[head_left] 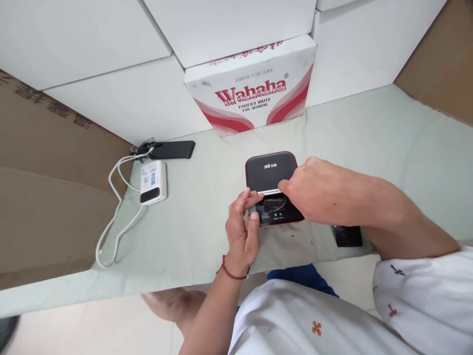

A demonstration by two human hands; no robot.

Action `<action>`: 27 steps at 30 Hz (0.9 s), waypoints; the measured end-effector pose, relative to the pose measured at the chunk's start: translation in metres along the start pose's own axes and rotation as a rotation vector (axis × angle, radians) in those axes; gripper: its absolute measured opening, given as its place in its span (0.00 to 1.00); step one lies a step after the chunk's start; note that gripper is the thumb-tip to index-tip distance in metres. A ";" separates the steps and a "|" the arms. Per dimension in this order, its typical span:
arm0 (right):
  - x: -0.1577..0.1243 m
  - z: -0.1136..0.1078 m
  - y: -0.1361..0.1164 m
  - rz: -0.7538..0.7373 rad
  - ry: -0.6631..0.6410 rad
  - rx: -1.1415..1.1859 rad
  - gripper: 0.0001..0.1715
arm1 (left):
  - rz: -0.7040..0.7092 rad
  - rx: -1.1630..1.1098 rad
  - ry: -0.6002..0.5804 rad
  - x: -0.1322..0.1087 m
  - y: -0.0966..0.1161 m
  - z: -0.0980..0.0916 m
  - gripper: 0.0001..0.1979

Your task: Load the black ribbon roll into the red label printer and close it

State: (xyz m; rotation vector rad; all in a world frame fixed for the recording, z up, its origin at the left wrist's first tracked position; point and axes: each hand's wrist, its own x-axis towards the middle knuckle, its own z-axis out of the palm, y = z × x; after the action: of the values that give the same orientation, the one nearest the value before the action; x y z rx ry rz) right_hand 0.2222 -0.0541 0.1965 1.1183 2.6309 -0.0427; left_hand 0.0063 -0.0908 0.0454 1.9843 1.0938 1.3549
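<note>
A flat black digital scale (271,167) with a red rim and pale lettering lies on the cloth-covered table. A narrow white printed strip (269,192) crosses it, above a glossy lower panel with small icons. My left hand (242,222), a red cord at its wrist, holds the scale's left edge; thumb and a finger rest on the panel, with one fingertip by the strip. My right hand (314,190) is closed over the scale's right side, fingers curled. Its leading fingertip presses at the strip's right end; whatever it pinches, if anything, is hidden.
A Wahaha water carton (254,93) stands behind, against white boxes (114,103). To the left lie a white power bank (152,182), a looped white cable (109,227) and a black phone (173,149). A small black object (347,236) sits near the front edge. Cardboard (55,187) walls the left.
</note>
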 end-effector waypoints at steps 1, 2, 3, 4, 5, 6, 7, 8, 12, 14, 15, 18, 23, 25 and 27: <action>0.001 -0.002 0.001 0.014 -0.009 0.008 0.12 | -0.006 0.004 -0.011 0.001 0.000 -0.001 0.24; 0.002 -0.004 0.003 0.028 -0.022 0.020 0.12 | -0.012 0.004 -0.024 0.001 0.000 -0.001 0.23; 0.003 -0.006 0.005 0.043 -0.040 0.035 0.12 | -0.018 -0.001 -0.035 0.002 0.000 -0.002 0.22; 0.004 -0.007 0.007 0.058 -0.057 0.055 0.12 | -0.026 -0.009 -0.045 0.002 0.000 -0.004 0.22; 0.005 -0.008 0.010 0.074 -0.071 0.078 0.12 | -0.034 -0.014 -0.053 0.004 0.000 -0.006 0.21; 0.005 -0.008 0.013 0.086 -0.078 0.102 0.12 | -0.039 -0.008 -0.054 0.006 -0.001 -0.010 0.20; 0.005 -0.008 0.015 0.093 -0.078 0.123 0.13 | -0.045 0.009 -0.057 0.009 -0.003 -0.015 0.19; 0.004 -0.007 0.017 0.095 -0.074 0.141 0.13 | -0.051 0.053 -0.044 0.014 -0.006 -0.021 0.18; -0.001 -0.006 0.020 0.075 -0.074 0.184 0.11 | -0.106 0.482 0.009 0.056 -0.037 -0.063 0.14; -0.003 -0.008 0.020 0.077 -0.089 0.213 0.09 | -0.173 0.766 -0.059 0.086 -0.061 -0.090 0.19; -0.003 -0.009 0.020 0.081 -0.098 0.228 0.08 | -0.223 0.900 -0.097 0.102 -0.074 -0.104 0.23; -0.003 -0.010 0.021 0.082 -0.111 0.266 0.07 | -0.308 1.138 -0.242 0.145 -0.111 -0.144 0.33; -0.003 -0.006 0.023 0.063 -0.084 0.313 0.04 | -0.326 1.290 -0.539 0.189 -0.162 -0.183 0.44; -0.010 -0.005 0.027 0.038 -0.070 0.351 0.04 | -0.354 1.294 -0.604 0.202 -0.178 -0.186 0.46; -0.025 -0.004 0.035 0.054 -0.025 0.407 0.07 | -0.361 1.281 -0.677 0.214 -0.193 -0.186 0.46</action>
State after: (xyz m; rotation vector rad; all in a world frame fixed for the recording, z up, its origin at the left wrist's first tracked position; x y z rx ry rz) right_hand 0.2625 -0.0463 0.2097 1.2974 2.6359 -0.6000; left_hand -0.1909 0.1873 0.0819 2.4647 2.0191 -0.4307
